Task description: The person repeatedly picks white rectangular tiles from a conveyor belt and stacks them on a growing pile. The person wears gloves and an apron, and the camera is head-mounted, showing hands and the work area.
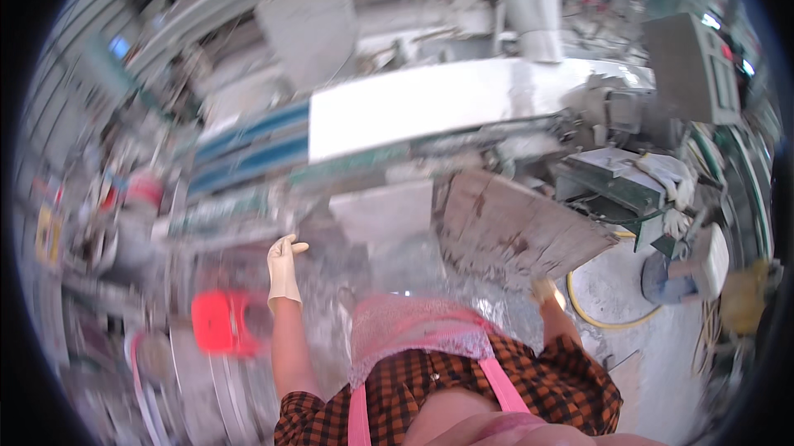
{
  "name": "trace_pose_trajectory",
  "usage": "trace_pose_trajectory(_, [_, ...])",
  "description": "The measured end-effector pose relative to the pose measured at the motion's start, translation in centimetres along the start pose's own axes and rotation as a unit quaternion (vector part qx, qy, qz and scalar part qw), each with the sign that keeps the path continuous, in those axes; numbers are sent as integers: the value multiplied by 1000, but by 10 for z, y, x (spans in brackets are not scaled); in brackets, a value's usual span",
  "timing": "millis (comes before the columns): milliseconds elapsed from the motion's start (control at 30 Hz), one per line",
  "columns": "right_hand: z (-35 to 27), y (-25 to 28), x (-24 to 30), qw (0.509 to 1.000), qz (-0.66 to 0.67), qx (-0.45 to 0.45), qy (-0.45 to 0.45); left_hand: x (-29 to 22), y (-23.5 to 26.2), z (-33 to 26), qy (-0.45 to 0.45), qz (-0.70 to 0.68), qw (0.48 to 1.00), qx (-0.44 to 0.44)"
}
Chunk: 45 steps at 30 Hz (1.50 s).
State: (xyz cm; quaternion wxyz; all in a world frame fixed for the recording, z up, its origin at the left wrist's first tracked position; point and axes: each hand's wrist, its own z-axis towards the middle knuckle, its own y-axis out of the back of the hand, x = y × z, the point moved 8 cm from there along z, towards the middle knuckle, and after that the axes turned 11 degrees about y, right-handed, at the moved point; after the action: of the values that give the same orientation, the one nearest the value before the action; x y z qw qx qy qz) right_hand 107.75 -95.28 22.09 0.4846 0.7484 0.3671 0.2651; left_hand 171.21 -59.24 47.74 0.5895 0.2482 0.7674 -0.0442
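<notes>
The left hand (284, 268), in a cream glove, reaches forward with its fingers loosely bent and one digit standing apart; no object shows in its grasp. The right hand (546, 290) is a blurred shape just beside the near edge of a stained brownish panel (513, 227), toward that panel's right corner; whether it touches, and how far its fingers are spread, I cannot tell. The panel lies at a slant on the person's side of a conveyor (248, 163), below the right part of the conveyor's near edge. For the close work at the panel, I judge a grip on a sound stretch of edge best, away from the ragged near side, with both hands set well apart before any weight is taken and the stance kept square to it. Left of it, a pale rectangular board (382, 210) sits below the middle of that same conveyor edge. On the conveyor, a long white slab (413, 103) covers the right part, leaving blue strips bare toward the left end. Farther out, a red plastic stool (213, 322) is left of the left forearm, and a yellow hose (608, 326) curves over the floor at right.
</notes>
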Motion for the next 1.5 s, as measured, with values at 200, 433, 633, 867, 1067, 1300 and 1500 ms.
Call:
trace_pose_trajectory(200, [-244, -91, 100, 910, 133, -123, -373, -94, -119, 223, -90, 75, 990, 83])
trace_pose_trajectory(433, [-219, -129, 294, 812, 257, 56, -521, -123, -176, 358, -178, 511, 841, -4])
trace_pose_trajectory(633, [-184, -51, 353, 504, 525, -186, -660, -99, -201, 418, -173, 429, 882, 86])
trace_pose_trajectory(867, [-181, 43, 387, 623, 360, -244, -650, -94, -179, 425, 135, -138, 924, 330])
trace_pose_trajectory(1067, [-198, -8, 422, 485, 479, -200, -703, -201, -186, 380, 199, -98, 909, 352])
trace_pose_trajectory(1300, [-206, -12, 446, 555, 380, -137, -727, -264, -218, 361, 130, 10, 899, 418])
trace_pose_trajectory(1500, [-222, -13, 455, 501, 434, -221, -715, -311, -215, 303, 102, 201, 884, 409])
